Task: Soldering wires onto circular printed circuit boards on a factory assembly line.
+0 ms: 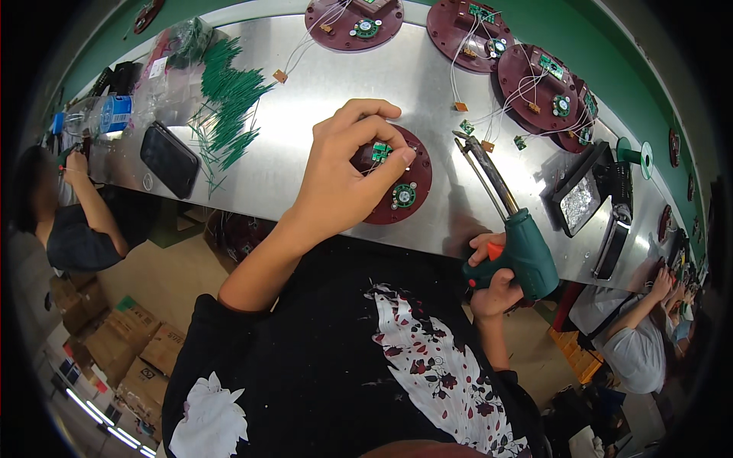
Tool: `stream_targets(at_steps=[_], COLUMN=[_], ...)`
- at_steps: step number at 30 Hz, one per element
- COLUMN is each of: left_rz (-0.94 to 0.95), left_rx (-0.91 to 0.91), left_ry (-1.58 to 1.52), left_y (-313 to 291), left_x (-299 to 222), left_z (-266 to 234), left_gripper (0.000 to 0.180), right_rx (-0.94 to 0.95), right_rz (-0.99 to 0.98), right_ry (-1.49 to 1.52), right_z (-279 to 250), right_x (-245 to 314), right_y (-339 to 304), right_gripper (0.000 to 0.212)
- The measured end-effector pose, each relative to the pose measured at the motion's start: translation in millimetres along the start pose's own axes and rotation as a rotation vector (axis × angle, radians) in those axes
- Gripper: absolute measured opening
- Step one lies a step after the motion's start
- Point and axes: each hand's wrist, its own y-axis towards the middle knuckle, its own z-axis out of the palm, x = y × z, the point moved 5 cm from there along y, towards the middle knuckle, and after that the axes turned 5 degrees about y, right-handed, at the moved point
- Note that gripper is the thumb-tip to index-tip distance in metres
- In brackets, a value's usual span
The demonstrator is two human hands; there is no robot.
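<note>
My left hand (336, 172) hovers over a round maroon plate (416, 172). Its thumb and forefinger come together in a pinch above the plate's right half; whatever lies between the tips is too small to make out. A small green circuit board (380, 153) shows through the loop of the fingers. Below it on the same plate sits a round green part (403, 195). At the table's front edge, my right hand (492, 286) grips a dark green soldering gun (527, 248) with an orange trigger. Its long tip points up and left, to the right of the plate and apart from it.
Several wired maroon plates (538, 88) line the far side. Thin green strips (229, 99) lie in a pile at left, near a black phone (169, 159) and a plastic bottle (95, 114). A black tray (584, 195) and a green spool (637, 158) stand at right. Other people work at both sides.
</note>
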Motion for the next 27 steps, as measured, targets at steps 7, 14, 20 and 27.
stream_targets(at_steps=[7, 14, 20, 27], left_rz=[0.005, 0.028, -0.036, -0.058], left_rx=[0.016, -0.015, -0.052, -0.050], left_ry=[0.096, 0.078, 0.060, 0.013], left_y=[-1.7, -1.1, -2.2, 0.0], left_x=[3.3, 4.6, 7.0, 7.1], left_z=[6.1, 6.1, 8.3, 8.6], left_gripper=[0.013, 0.017, 0.018, 0.017], right_rx=[0.050, 0.142, 0.148, 0.159], right_rz=[-0.039, -0.045, -0.010, -0.035], right_ry=[-0.092, -0.103, 0.014, 0.000], right_z=[-2.1, -3.5, -6.7, -7.1], right_x=[4.4, -4.2, -11.9, -14.7], right_y=[-0.8, -3.5, -7.5, -5.4], right_gripper=[0.076, 0.073, 0.065, 0.057])
